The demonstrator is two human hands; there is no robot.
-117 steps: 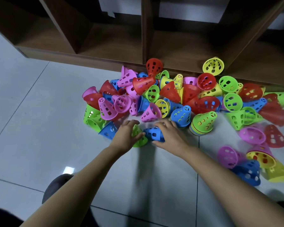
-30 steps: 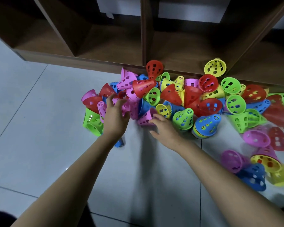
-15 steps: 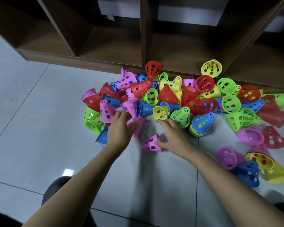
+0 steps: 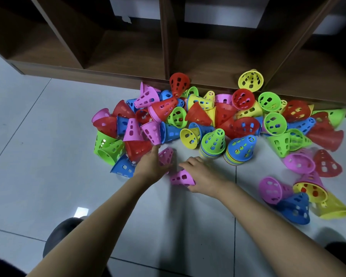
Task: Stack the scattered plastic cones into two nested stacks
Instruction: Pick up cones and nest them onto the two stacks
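Curled round a pink cone point(image 4: 181, 177), my right hand point(image 4: 205, 174) pins it on its side on the grey floor tile point(image 4: 48, 156). My left hand point(image 4: 150, 166) closes on a second pink cone point(image 4: 166, 156) just beside it, though blur hides exactly how those fingers sit. I take one in each hand, I judge, so that both can go onto the stacks in one reach. The green-topped stack point(image 4: 213, 142) and the blue-topped stack point(image 4: 240, 149) stand upright, wide ends down, side by side just beyond my right knuckles. They sit on bare tile at the near edge of the heap, probably so nothing knocks them and neither arm has to stretch. Most of the work is still ahead: the heap of cones point(image 4: 208, 114) lies jumbled against the foot of the wooden shelf unit point(image 4: 164, 47), with a few strays off to my right. No brand, label or lettering can be read on any cone, only moulded holes
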